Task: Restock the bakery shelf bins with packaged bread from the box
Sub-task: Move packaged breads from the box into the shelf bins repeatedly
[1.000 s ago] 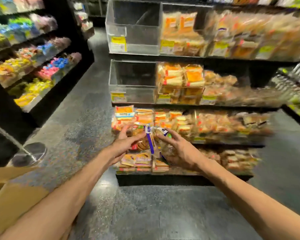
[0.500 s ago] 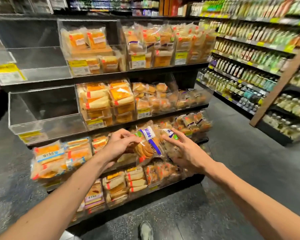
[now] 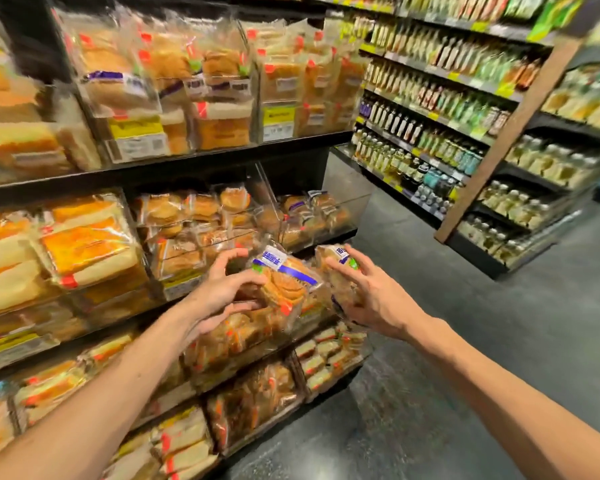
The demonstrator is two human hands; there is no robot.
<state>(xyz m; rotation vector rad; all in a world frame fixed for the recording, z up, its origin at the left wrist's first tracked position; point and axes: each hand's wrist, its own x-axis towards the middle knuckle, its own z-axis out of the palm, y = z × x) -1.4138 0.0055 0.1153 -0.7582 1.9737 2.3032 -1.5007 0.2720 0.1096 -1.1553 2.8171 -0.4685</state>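
1. Your left hand [image 3: 222, 296] has its thumb and fingers curled round the left end of a bun packet [image 3: 284, 285], a clear wrapper with a blue and white label on top and an orange tag at its lower edge.
2. Your right hand [image 3: 371, 303] grips a second packet [image 3: 338, 271] of the same kind, thumb on the near side and fingers wrapped behind it (much of the wrapper is hidden by your palm).
3. The two packets are side by side and just about touching. You hold them in the air in front of the bread rack [image 3: 187, 168], level with the gap between its middle shelf and the shelf below.
4. Just above your hands, at the right end of the middle shelf, is a clear bin [image 3: 354, 202] with a few similar packets at the back and bare space towards the front wall.
5. The bins to the left and on the top shelf are packed with wrapped loaves and sandwiches [image 3: 87, 244]. Yellow price labels [image 3: 278, 121] sit on their fronts.
6. To your right, across the grey floor [image 3: 499, 341], shelves of bottles [image 3: 447, 109] run along the aisle, with a slanted wooden post [image 3: 510, 133] at their near end.
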